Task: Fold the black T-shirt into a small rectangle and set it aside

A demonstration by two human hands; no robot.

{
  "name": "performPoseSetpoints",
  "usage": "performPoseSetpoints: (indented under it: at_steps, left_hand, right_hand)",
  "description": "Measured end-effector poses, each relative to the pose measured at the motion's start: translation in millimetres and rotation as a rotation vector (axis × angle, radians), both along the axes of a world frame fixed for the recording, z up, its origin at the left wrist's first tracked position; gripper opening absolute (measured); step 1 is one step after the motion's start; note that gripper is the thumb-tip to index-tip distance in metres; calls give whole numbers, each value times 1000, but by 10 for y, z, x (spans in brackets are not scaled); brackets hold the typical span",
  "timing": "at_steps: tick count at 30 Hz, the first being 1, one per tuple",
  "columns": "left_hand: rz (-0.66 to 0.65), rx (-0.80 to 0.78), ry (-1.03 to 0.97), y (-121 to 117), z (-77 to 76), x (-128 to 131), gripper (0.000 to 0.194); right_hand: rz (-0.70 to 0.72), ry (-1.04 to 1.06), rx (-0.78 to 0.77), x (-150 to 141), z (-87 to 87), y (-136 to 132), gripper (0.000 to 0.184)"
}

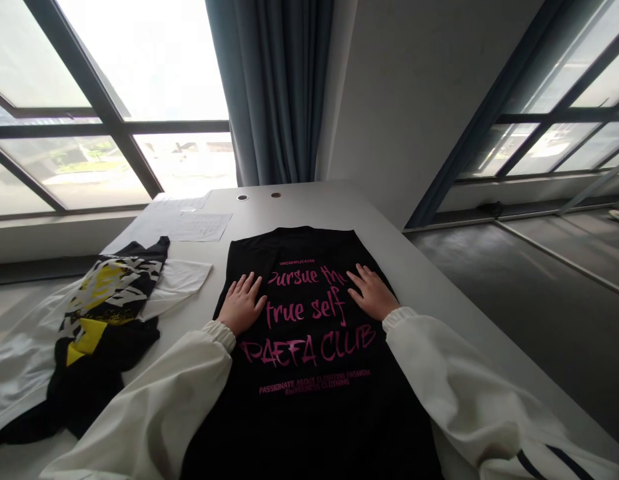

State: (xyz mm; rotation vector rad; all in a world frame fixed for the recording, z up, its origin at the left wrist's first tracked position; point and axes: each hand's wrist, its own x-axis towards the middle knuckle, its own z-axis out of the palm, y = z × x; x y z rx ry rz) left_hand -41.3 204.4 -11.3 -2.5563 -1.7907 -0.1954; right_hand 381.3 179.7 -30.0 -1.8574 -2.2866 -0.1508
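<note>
Shirt [309,430] lies flat on the table [319,208]; I have left hand [239,308] and right hand [373,293] open, palms down near opposite edges, apparently steadying the cloth.

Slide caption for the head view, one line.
Both hands flat on a black shirt with pink lettering, on a white table.

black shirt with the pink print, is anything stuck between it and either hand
Nothing visible. The left hand and right hand both lie flat on the black shirt, one on each side of its print. The black-and-yellow garment lies off to the left, not between them.
</note>
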Motion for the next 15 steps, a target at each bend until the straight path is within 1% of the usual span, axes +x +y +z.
performPoseSetpoints:
  at_steps: [2,4,6,7,11,15]
  left_hand:
    - [-1,9,-19,8,-1,-3,66]
    - [1,27,-38,9,0,-7,65]
    - [-4,51,-50,5,12,-7,63]
    - [-12,64,-53,2,24,-4,61]
    - [-50,124,-79,-27,95,18,51]
    - [-65,135,-82,-75,169,23,43]
  right_hand:
    - [-64,11,54,12,16,-2,53]
    - [-167,28,104,48,19,3,48]
    - [-264,59,137,113,8,22,47]
    - [-286,78,147,156,-1,35,47]
    - [-238,163,181,393,-31,73,43]
    - [-251,257,197,616,-12,44,29]
